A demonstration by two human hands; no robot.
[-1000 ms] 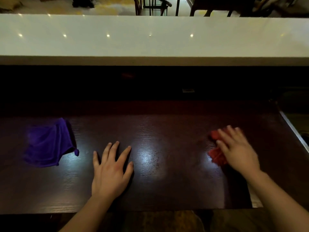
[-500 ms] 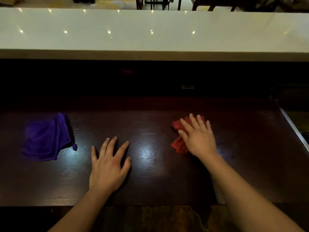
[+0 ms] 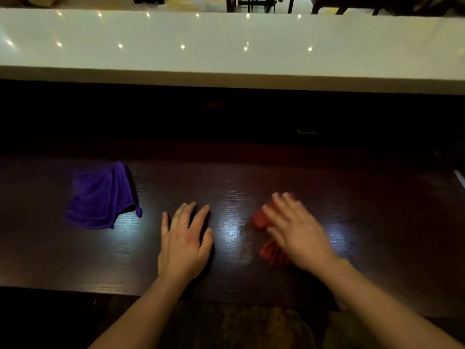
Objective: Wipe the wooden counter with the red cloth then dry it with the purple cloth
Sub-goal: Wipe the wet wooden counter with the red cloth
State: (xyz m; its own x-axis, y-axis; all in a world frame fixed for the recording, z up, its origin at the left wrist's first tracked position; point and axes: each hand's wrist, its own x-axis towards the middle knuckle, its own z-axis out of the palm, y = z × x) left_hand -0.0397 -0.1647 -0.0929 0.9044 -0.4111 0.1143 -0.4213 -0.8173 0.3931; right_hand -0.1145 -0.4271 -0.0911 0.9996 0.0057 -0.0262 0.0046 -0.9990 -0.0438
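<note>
The dark wooden counter (image 3: 364, 210) runs across the view in front of me. My right hand (image 3: 297, 230), blurred by motion, presses flat on the crumpled red cloth (image 3: 260, 219), which shows at the hand's left side and below it. My left hand (image 3: 185, 238) lies flat on the wood just left of it, fingers spread, holding nothing. The purple cloth (image 3: 100, 197) lies loosely folded on the counter at the left, apart from both hands. A faint wet smear (image 3: 245, 248) glistens between my hands.
A raised white bar top (image 3: 226, 46) runs along the back, above a dark recess. A pale edge (image 3: 459, 177) marks the counter's right end. Chair legs (image 3: 251, 3) stand on the floor beyond the bar. The counter's near edge lies just under my forearms.
My right hand has slid the red cloth leftward across the counter, from the right side toward the middle near my left hand. My left hand and the purple cloth have stayed in place.
</note>
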